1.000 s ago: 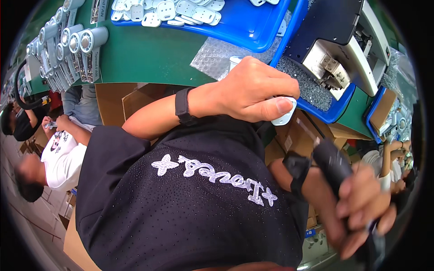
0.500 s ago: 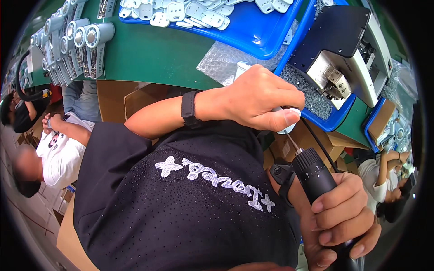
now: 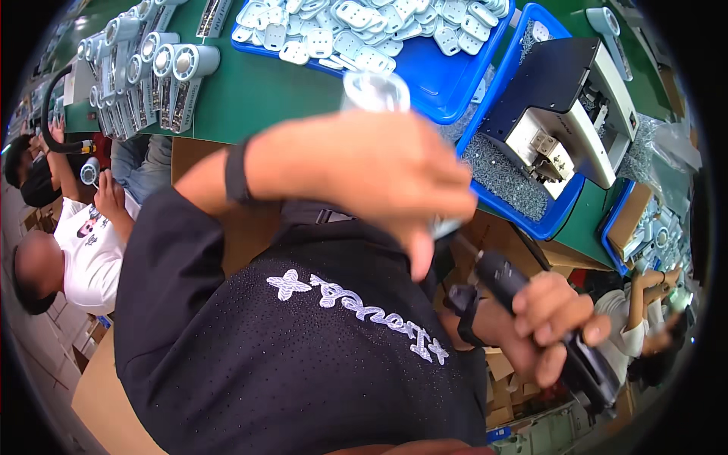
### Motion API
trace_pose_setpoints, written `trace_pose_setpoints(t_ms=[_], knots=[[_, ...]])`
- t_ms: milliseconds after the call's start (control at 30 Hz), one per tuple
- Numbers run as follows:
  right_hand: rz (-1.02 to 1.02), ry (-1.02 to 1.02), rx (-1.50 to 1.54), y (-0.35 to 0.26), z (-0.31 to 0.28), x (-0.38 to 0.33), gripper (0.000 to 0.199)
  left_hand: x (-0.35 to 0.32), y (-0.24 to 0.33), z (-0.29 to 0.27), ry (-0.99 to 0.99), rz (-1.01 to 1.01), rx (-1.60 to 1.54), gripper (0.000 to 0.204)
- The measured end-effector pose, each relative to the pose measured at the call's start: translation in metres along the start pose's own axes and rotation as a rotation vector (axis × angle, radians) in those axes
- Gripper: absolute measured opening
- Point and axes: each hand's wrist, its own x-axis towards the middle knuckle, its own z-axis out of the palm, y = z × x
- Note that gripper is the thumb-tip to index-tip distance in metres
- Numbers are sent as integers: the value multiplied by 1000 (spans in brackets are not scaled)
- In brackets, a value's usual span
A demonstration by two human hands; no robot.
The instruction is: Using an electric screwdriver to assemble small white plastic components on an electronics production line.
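My left hand (image 3: 379, 171), blurred by motion, is closed around a pale handheld fan (image 3: 375, 92). The fan's round head shows beyond my knuckles, and a small part of its other end peeks out by my thumb; the rest is hidden in my palm. My right hand (image 3: 557, 322) grips a black electric screwdriver (image 3: 506, 279) in front of my body, with its thin bit pointing up and left toward my left hand. A gap separates the bit's tip from the fan.
Assembled pale-blue fans (image 3: 176, 68) stand in rows at the table's left. A blue tray (image 3: 432, 80) holds many pale cover plates. To the right, a screw feeder (image 3: 542, 98) sits in a blue bin (image 3: 523, 220) of loose screws. Co-workers sit on both sides.
My left hand has moved left and turned, bringing the fan's head into view. The screwdriver's bit has come away from the piece, and my right hand has shifted slightly up and left.
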Motion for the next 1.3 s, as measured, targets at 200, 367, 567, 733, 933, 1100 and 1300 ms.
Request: trace_pose_setpoints(t_ms=[200, 367, 567, 733, 933, 1100, 1300], knots=[[6, 225, -488, 63, 1, -27, 51, 41, -118, -120, 61, -255, 580, 38], [-86, -19, -377, 123, -10, -34, 62, 35, -256, -140, -58, -367, 876, 39], [194, -107, -494, 118, -6, -32, 61, 38, -157, -137, 226, -712, 833, 46], [394, 50, -630, 116, 32, 19, 58, -27, -71, -105, 759, -301, 771, 35], [329, -201, -1319, 171, 42, 96, 54, -139, -9, -22, 1105, -641, 723, 16], [536, -277, -1543, 193, 43, 105, 48, -207, 21, 14, 1012, -1045, 1073, 30], [544, -327, -1601, 196, 50, 99, 49, -244, 39, 9, 653, -1198, 1222, 42]])
